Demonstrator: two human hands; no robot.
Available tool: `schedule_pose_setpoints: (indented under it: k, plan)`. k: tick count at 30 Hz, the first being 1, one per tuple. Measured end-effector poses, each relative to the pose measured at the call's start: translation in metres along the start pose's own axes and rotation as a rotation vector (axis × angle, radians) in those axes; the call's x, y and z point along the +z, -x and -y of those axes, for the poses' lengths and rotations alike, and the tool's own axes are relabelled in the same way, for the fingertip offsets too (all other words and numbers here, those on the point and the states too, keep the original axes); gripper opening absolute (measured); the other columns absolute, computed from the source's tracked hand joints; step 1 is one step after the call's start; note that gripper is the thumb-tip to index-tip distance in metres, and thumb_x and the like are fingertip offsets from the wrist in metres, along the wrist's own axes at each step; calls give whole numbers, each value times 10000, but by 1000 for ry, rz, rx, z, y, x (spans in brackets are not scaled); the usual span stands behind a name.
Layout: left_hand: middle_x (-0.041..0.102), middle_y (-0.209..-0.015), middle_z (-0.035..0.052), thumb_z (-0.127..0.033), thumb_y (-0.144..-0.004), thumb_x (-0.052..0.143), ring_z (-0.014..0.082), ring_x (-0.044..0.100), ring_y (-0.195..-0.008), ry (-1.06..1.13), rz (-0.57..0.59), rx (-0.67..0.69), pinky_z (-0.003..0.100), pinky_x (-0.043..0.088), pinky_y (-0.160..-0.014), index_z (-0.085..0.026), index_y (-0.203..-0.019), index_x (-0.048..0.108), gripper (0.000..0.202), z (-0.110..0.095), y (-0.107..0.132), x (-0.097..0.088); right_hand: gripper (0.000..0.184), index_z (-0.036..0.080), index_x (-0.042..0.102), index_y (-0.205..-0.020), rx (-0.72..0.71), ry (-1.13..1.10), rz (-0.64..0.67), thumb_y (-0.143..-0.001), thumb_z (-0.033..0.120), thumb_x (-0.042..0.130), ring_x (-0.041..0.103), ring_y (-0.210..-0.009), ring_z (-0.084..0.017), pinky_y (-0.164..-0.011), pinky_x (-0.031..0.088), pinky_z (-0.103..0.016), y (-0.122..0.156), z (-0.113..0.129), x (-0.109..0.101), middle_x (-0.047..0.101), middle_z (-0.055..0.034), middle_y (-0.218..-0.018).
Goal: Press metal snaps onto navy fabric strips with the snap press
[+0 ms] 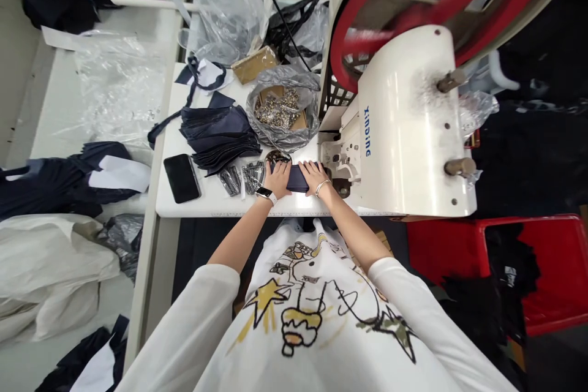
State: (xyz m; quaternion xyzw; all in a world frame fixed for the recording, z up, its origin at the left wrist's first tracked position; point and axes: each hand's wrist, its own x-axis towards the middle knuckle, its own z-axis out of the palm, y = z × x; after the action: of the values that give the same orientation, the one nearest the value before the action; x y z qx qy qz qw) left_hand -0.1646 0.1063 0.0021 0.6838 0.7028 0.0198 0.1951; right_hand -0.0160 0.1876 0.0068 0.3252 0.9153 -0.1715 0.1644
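A folded strip of dark navy fabric (297,178) lies on the white table at its front edge, beside the machine head. My left hand (278,180) rests flat on the strip's left end, fingers stretched out and a little spread. On its right end lies my right hand (313,177), also with fingers spread, close to the machine's working parts (342,162). Part of the fabric is hidden under both hands. Just beyond my left fingertips is a small round dish (278,157) of tiny parts. A grey plastic bag (282,110) holding many small metal pieces stands behind it.
A pile of navy fabric pieces (218,135), a black phone (182,178) and small packets of dark parts (241,179) lie to the left. The white machine (404,135) with a red wheel (353,55), blurred, rises on the right. A red bin (551,269) stands below.
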Motion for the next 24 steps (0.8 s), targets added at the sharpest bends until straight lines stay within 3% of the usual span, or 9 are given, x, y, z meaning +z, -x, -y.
schedule_pose_setpoints:
  k: [5,14,16,20,24]
  plan:
    - [482,-1272,198,-367,-680,661,355,396,-1188,-62,27,23,520,175,-1055,-98,-1332,358,768,6,-1,2,935,80,227,-1416,12,44,-31,-634,209,723,427,-1164,-296,-1046,231,-408,5,1,6,457,-205,-1290]
    - [463,-1318,176,-331,-732,596,323,389,-1203,-127,111,146,476,201,-1044,-110,-1368,308,733,10,-1,-6,660,15,215,-1408,99,86,-45,-834,222,466,300,-1281,-280,-1076,185,-398,20,14,14,310,-211,-1428]
    - [446,-1335,180,-344,-739,586,323,377,-1219,-134,117,140,468,235,-1026,-111,-1377,288,742,10,-1,-7,677,-1,201,-1408,111,91,-36,-834,234,472,254,-1317,-281,-1093,155,-399,21,15,14,275,-208,-1450]
    - [375,-1387,192,-313,-676,640,356,273,-1298,-148,122,129,499,205,-1038,-107,-1399,235,855,8,0,-7,961,45,174,-1424,76,92,5,-657,289,699,227,-1332,-315,-1091,171,-417,20,12,11,242,-198,-1466]
    - [406,-1366,194,-267,-721,572,346,374,-1223,-141,118,142,512,212,-1025,-111,-1374,303,723,10,-2,-6,832,87,202,-1422,69,98,-16,-706,177,617,387,-1208,-289,-1049,229,-424,18,11,7,412,-201,-1346]
